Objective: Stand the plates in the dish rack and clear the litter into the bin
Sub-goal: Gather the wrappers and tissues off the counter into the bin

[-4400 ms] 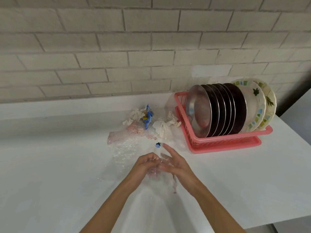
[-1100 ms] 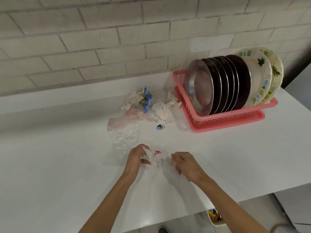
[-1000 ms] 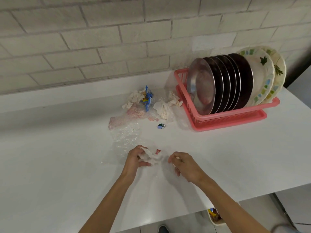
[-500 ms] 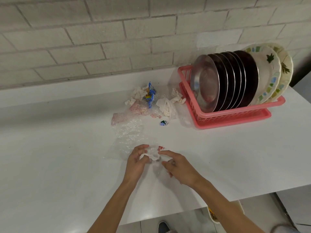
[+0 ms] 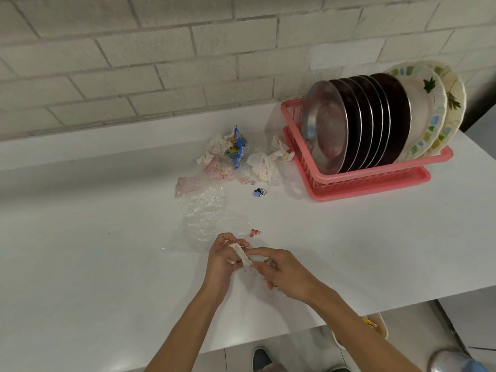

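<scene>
Two hands, left hand (image 5: 222, 262) and right hand (image 5: 285, 273), apart a second ago, now meet, both pinching one twisted white paper scrap (image 5: 241, 255) well in front of the pink plastic dish rack (image 5: 375, 179).

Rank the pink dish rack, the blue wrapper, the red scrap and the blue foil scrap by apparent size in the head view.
1. pink dish rack
2. blue wrapper
3. red scrap and blue foil scrap: they look about alike, and the red one lies nearer the camera, so unranked.
</scene>
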Demonstrator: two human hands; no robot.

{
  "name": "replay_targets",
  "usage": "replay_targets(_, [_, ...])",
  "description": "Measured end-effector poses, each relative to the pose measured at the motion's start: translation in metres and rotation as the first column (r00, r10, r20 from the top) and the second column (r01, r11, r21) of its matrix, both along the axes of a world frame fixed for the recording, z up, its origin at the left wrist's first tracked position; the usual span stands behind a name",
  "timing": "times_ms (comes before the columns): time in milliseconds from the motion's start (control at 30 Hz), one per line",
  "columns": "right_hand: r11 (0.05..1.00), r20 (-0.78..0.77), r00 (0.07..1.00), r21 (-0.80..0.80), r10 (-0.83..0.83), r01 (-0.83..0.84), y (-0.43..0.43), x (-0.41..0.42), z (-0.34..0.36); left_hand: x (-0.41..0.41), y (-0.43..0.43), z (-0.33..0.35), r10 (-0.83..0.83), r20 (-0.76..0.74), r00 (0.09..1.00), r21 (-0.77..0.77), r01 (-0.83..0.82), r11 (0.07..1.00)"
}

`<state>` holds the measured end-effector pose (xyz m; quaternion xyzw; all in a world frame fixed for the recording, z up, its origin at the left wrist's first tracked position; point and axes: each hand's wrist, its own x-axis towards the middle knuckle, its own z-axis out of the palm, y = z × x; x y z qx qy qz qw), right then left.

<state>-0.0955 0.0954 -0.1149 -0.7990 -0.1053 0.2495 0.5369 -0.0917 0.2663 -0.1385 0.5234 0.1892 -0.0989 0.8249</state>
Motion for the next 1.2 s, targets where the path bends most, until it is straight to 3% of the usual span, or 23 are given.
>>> replay_targets(100, [1.000,-0.015,1.000,0.008,-0.006,0.006,-0.001,0.002,-0.001,-0.002,-0.001,0.002,0.006,-0.064,0.998,-0.131,-0.014,0.991])
replay_targets(200, [0.999,-0.048,0.998,0.024,-0.046,0.047,-0.001,0.004,-0.001,-0.003,-0.005,0.001,0.013,-0.130,0.991,-0.159,-0.033,0.987])
replay_targets(367, [0.992,-0.064,0.991,0.044,-0.119,0.122,0.002,0.008,0.006,-0.008,-0.022,0.001,-0.017,-0.178,0.984,0.107,0.037,0.994])
replay_targets(500, [0.978,-0.079,0.976,0.032,-0.205,0.208,-0.005,0.009,0.012,-0.011,-0.037,0.004,-0.048,-0.222,0.974,0.149,0.083,0.985])
replay_targets(633, [0.960,-0.140,0.951,0.013,-0.274,0.279,-0.022,0.004,0.013,-0.013,-0.054,0.004,-0.010,-0.247,0.969,0.075,0.029,0.997])
replay_targets(767, [0.943,-0.207,0.931,0.082,-0.300,0.322,-0.041,-0.008,0.012,-0.015,-0.068,0.007,0.033,-0.272,0.962,-0.149,-0.076,0.986])
replay_targets(933, [0.944,-0.216,0.937,0.122,-0.276,0.307,-0.078,-0.028,0.011,-0.016,-0.104,0.018,0.078,-0.290,0.954,-0.287,-0.165,0.944])
replay_targets(1067, [0.929,-0.280,0.911,0.125,-0.303,0.348,-0.125,-0.051,0.009,-0.023,-0.149,0.027,0.079,-0.286,0.955,-0.310,-0.171,0.935])
replay_targets(1200, [0.920,-0.301,0.890,0.083,-0.343,0.383,-0.186,-0.082,0.008,-0.043,-0.201,0.031,-0.027,-0.257,0.966,-0.186,-0.022,0.982])
